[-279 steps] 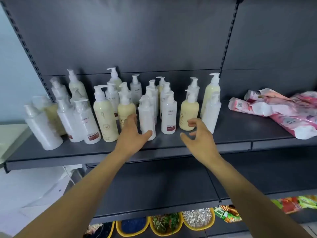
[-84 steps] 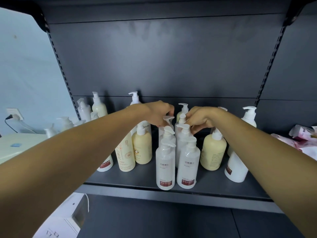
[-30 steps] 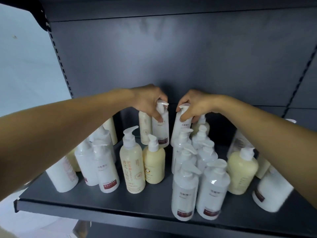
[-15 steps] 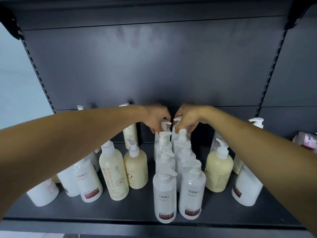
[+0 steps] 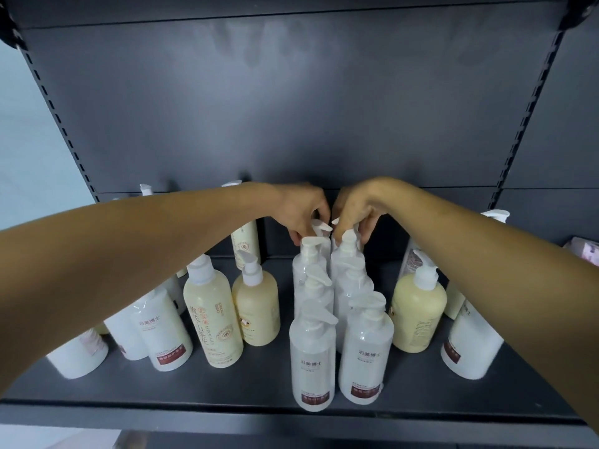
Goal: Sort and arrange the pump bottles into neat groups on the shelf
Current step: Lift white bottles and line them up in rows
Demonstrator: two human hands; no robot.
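Two rows of white pump bottles run front to back at the shelf's middle, led by a left front bottle (image 5: 312, 358) and a right front bottle (image 5: 366, 351). My left hand (image 5: 303, 210) pinches the pump head of the rearmost bottle (image 5: 319, 226) in the left row. My right hand (image 5: 355, 210) grips the pump head of the rearmost bottle in the right row; that bottle is mostly hidden. Cream bottles stand on both sides: a tall one (image 5: 212, 319), a short one (image 5: 256, 307) and one at right (image 5: 418, 314).
The dark shelf (image 5: 259, 390) has a front lip close to me and a dark back panel (image 5: 291, 108). White bottles (image 5: 162, 332) cluster at left under my forearm, another (image 5: 470, 345) at right. A pink packet (image 5: 586, 251) lies at far right.
Both hands stay on the pump heads at the back of the two white rows; they have shifted only slightly. The view has steadied and drawn back a little.
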